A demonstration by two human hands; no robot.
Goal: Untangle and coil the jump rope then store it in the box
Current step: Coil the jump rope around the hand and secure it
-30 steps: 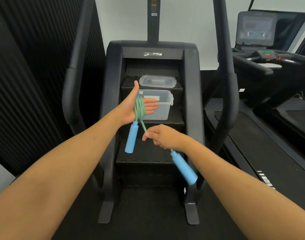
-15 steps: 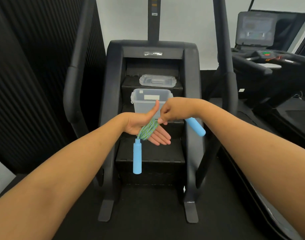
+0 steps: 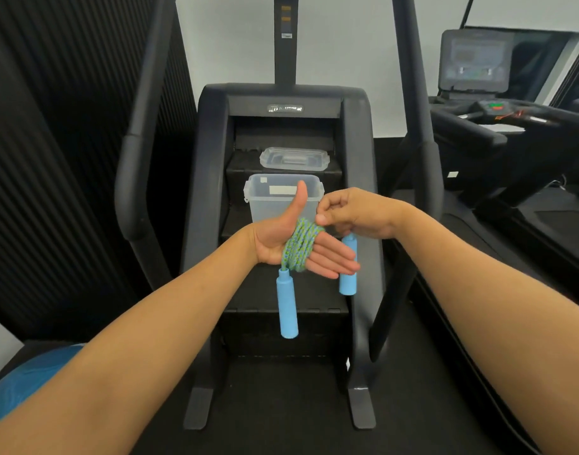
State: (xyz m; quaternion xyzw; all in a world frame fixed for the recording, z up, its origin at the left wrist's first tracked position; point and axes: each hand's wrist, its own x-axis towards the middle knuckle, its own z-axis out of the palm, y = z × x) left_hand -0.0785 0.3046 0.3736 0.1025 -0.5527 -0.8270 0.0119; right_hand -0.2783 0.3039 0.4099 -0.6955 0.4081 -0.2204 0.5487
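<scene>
rope (image 3: 299, 246): green-blue braid, coiled round flat left hand (image 3: 281, 239)
handles (image 3: 288, 307): 2 blue, hanging
right hand (image 3: 354, 213): pinches rope end
box (image 3: 281, 200): clear, lid off

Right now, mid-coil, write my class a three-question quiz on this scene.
1. True or false: the clear plastic box stands open, its clear lid on the black step above.
2. The green-and-blue braided jump rope is wound round: A the left hand; B the box; C a rail.
3. How many blue cylindrical handles hang down?
Key: 1 true; 2 A; 3 two.
</scene>
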